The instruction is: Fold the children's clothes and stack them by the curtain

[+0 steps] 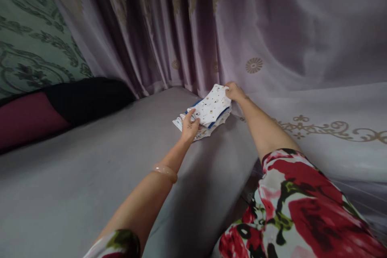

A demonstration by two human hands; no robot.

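One cloth [214, 102]: right hand [235, 92] pinched a corner, left hand [190, 125] curled loosely by the edge, hold unclear; even tension seemed best.

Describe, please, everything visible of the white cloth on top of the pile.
The white cloth looks like soft fabric, printed with small brown and dark motifs, its outline curved with pointed corners. It lies spread over a blue cloth and other pale printed pieces, on the grey surface near the purple curtain. The left hand touches its left end; the right hand grips its upper right corner.
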